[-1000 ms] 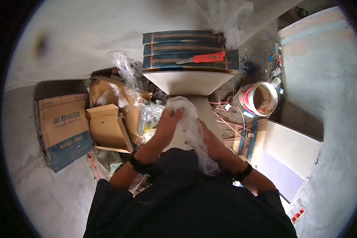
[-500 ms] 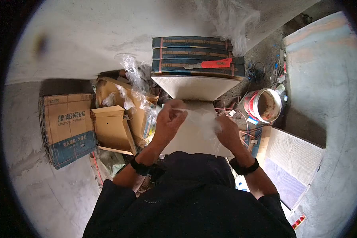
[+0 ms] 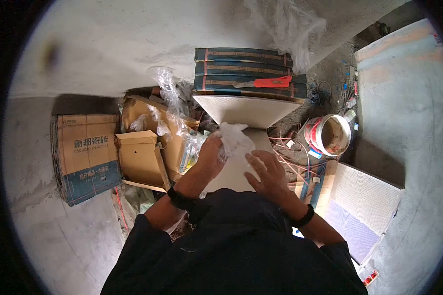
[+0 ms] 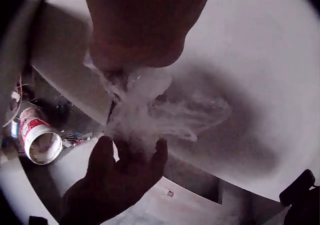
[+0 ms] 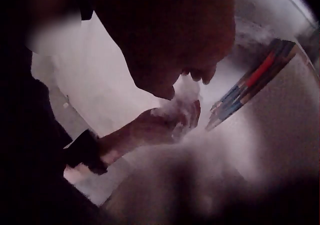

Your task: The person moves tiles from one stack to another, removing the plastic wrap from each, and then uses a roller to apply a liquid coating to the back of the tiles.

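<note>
My left hand (image 3: 207, 158) grips a bunched wad of clear plastic film (image 3: 237, 141), with the crumpled film standing out past the fingers. Just to the right, my right hand (image 3: 269, 176) has its fingers spread, its fingertips close to the film's lower edge. In the left wrist view the film (image 4: 142, 102) spans between both hands, a loose flap trailing to the right. Under the hands lies a pale flat tile (image 3: 231, 174). Another pale tile (image 3: 251, 109) leans against the stacked boxes (image 3: 246, 69) ahead.
A red-handled knife (image 3: 268, 82) lies on the stacked boxes. Flattened cartons (image 3: 87, 147), an opened cardboard box (image 3: 140, 160) and loose plastic wrap (image 3: 168, 91) are at left. On the right stand a dirty bucket (image 3: 332, 135) and a textured panel (image 3: 362, 196); straps (image 3: 293, 164) litter the floor.
The film was drawn between both hands half a second ago; now it is bunched in the left hand. The right hand moved inward and its fingers spread.
</note>
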Tool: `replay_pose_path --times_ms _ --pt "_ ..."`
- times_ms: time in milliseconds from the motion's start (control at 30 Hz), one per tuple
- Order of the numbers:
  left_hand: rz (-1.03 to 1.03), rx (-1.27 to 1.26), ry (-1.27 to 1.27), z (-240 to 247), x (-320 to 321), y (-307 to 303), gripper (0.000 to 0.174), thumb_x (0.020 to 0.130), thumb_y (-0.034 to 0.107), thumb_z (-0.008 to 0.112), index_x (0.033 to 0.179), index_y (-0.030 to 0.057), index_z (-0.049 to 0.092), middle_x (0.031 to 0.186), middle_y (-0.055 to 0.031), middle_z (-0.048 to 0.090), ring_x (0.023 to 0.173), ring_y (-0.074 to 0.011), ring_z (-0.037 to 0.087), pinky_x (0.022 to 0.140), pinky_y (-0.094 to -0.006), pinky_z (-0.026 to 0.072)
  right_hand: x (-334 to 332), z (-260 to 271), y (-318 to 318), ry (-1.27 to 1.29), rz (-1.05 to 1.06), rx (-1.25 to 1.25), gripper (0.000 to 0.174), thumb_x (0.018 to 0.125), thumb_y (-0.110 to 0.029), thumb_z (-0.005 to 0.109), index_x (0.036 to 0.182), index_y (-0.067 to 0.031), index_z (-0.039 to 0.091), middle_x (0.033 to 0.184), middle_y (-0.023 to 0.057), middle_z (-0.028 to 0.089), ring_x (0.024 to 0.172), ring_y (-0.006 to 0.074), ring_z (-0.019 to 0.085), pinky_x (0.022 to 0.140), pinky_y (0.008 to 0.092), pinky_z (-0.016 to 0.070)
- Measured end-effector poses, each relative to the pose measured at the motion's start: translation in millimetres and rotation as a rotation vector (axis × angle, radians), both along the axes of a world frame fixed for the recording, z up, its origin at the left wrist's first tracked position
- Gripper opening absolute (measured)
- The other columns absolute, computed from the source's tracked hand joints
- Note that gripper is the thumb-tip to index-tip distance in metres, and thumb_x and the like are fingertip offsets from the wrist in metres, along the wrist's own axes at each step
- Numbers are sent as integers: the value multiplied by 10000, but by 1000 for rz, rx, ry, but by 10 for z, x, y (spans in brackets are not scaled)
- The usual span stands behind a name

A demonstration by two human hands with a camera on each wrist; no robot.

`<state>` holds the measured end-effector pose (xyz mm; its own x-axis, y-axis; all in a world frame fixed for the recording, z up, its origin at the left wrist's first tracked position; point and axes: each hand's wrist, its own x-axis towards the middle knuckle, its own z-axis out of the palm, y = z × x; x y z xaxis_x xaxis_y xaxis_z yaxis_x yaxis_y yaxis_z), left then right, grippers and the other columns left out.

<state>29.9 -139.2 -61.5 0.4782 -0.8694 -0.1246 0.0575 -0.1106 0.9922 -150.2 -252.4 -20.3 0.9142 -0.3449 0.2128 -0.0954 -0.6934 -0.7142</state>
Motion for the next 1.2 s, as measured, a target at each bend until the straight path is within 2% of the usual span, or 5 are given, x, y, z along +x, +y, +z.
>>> replay_pose_path --times_ms 233,900,1033,1133,1200 --pt "56 245 1103 113 -378 14 218 977 122 519 1157 5 560 1187 -141 588 1142 -234 555 980 -374 452 127 -144 -191 150 -342 311 299 843 -123 675 1099 -27 554 869 134 628 793 307 640 718 386 533" --pt "185 599 -1101 -328 2022 1102 774 832 164 713 1467 -13 307 1304 -186 556 1158 -324 561 1003 -406 436 -943 -979 -651 207 -548 788 490 831 -150 687 1255 1 495 1183 173 585 1072 257 620 898 364 506" --pt "538 90 311 513 2163 883 564 917 235 609 1414 51 415 1238 -168 619 1135 -281 577 932 -422 465 -1039 -975 -504 369 -518 729 470 807 -130 679 1221 23 518 1153 199 618 1033 277 644 879 381 518" --pt "609 69 61 487 2417 1025 391 952 263 548 1297 80 535 1134 -122 662 1050 -236 610 862 -393 477 -1083 -1211 -448 425 -430 600 368 806 -157 671 1113 19 574 1059 185 646 958 305 664 844 384 524" --pt "77 561 -1303 -222 2660 1355 252 961 244 530 1142 86 606 1048 -90 666 970 -230 621 834 -380 471 -1229 -1429 -420 454 -394 514 310 809 -189 668 1036 13 605 991 178 662 912 326 672 818 388 529"
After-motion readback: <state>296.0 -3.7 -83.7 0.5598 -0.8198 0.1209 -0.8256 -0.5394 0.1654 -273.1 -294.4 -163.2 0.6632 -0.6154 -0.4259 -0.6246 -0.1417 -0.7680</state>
